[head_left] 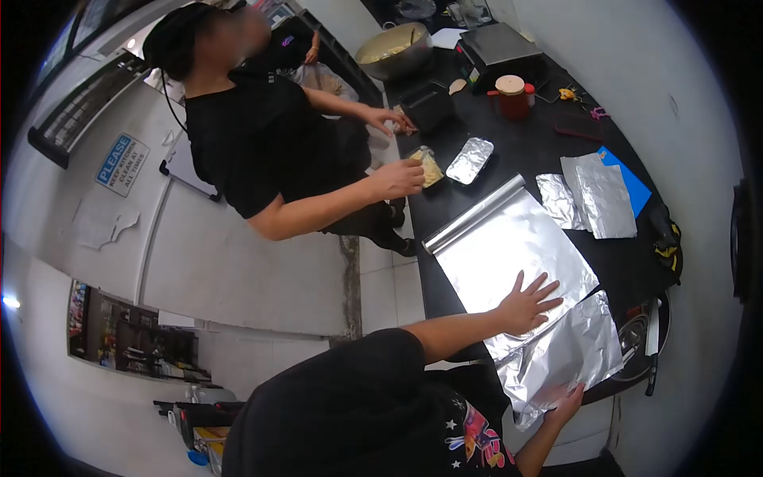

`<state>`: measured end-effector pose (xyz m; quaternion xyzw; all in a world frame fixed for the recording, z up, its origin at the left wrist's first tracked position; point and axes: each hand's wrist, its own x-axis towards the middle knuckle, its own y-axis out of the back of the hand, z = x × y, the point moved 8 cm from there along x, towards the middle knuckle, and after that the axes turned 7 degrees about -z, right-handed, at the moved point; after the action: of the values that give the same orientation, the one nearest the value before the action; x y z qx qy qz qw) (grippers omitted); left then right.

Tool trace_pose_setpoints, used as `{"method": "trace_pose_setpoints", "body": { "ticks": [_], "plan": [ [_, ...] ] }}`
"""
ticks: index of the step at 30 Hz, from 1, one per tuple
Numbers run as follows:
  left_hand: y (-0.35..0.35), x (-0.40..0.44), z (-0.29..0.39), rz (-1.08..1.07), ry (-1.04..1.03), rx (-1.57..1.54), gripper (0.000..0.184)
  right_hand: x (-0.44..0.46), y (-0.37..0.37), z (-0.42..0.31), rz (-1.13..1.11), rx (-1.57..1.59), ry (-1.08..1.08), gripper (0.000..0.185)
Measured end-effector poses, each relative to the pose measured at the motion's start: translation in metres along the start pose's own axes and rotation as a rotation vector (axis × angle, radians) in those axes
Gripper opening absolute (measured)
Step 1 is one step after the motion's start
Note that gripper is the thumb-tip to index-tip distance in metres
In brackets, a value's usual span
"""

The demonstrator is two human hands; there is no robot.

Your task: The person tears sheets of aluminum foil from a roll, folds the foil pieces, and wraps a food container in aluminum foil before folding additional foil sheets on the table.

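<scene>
A roll of aluminum foil lies on the black table, with a long sheet pulled out from it. My left hand rests flat on this sheet, fingers spread. Close to that hand, a crease or tear runs across the foil; I cannot tell whether it goes all the way. The crumpled near piece of foil hangs past the table's edge. My right hand is closed on its lower edge. Beyond the roll are a foil-covered container and an open container of yellowish food.
Across the table corner, a co-worker in black reaches to the open container. Cut foil pieces lie on a blue sheet. Farther back are a red-brown jar, a scale and a large metal bowl.
</scene>
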<state>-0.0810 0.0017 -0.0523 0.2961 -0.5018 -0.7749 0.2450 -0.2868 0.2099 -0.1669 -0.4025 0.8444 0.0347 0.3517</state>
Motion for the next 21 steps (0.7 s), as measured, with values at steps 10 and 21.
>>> {"method": "trace_pose_setpoints", "body": {
  "ticks": [10,21],
  "plan": [
    [-0.001,0.001,0.0,0.037,-0.009,0.008,0.052,0.005,0.025,0.019,0.015,-0.113,0.051,0.051],
    [-0.018,-0.002,-0.023,0.013,0.022,-0.111,0.052,-0.005,0.013,0.036,-0.164,0.022,0.143,0.028]
  ]
}}
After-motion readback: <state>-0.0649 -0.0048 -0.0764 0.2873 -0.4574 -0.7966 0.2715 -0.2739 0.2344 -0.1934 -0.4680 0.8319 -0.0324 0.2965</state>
